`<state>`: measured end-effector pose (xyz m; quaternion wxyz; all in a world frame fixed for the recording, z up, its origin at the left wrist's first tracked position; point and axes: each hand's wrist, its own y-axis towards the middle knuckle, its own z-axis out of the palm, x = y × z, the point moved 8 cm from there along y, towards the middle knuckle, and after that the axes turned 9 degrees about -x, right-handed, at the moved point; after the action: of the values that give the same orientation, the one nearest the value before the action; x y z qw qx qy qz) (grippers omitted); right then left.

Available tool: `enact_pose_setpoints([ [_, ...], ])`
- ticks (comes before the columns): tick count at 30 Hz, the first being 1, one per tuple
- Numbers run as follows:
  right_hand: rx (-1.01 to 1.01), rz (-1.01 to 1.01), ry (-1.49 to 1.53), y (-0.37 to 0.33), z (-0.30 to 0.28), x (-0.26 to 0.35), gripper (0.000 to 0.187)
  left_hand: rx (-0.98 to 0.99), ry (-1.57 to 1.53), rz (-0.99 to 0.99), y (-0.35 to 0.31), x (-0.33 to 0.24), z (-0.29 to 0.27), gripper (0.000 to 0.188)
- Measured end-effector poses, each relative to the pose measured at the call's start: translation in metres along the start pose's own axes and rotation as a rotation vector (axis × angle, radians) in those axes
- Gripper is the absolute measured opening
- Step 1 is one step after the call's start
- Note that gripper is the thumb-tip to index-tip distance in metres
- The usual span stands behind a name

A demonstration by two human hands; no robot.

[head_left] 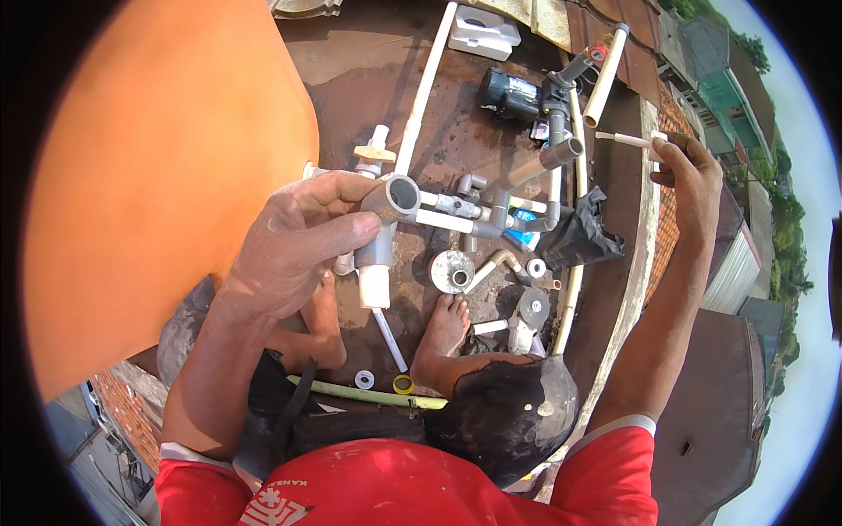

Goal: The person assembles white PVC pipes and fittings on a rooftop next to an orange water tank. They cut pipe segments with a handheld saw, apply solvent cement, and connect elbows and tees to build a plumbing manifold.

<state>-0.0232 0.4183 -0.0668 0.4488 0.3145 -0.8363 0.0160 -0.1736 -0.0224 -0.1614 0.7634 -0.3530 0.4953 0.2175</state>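
Note:
My left hand (294,230) pinches a grey PVC pipe fitting (377,244) between thumb and fingers. One round mouth of the fitting faces up, and a short white pipe stub (374,287) points down from it. Out to the right, my raised right hand (691,180) grips a thin whitish stick (630,139) by one end. Its narrower tip, perhaps a small brush, points left, just below the open end of a cream pipe (608,77). Beyond the left hand, a valve with a tan handle (374,154) sits beside the large orange tank (175,175).
A water pump (510,95) with joined grey pipes stands ahead, near a white foam block (484,33). A black plastic bag (589,230), an angle grinder (529,314) and tape rolls (364,379) lie around my bare feet. A wooden beam (633,294) edges the rooftop at right.

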Motion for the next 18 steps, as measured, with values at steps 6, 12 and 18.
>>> enact_pose_setpoints([
  [6, -0.042, 0.494, 0.965, -0.028, 0.071, -0.116, 0.026, 0.058, 0.006, -0.029, 0.008, 0.005, 0.017, 0.046],
  [12, -0.145, 0.418, 0.944, -0.045, 0.046, -0.091, 0.026, 0.029, -0.046, -0.074, 0.008, 0.007, 0.021, 0.044],
  [18, -0.178, 0.25, 0.769, -0.05, 0.02, -0.041, 0.033, 0.016, -0.004, -0.036, 0.017, 0.013, 0.037, 0.042],
])
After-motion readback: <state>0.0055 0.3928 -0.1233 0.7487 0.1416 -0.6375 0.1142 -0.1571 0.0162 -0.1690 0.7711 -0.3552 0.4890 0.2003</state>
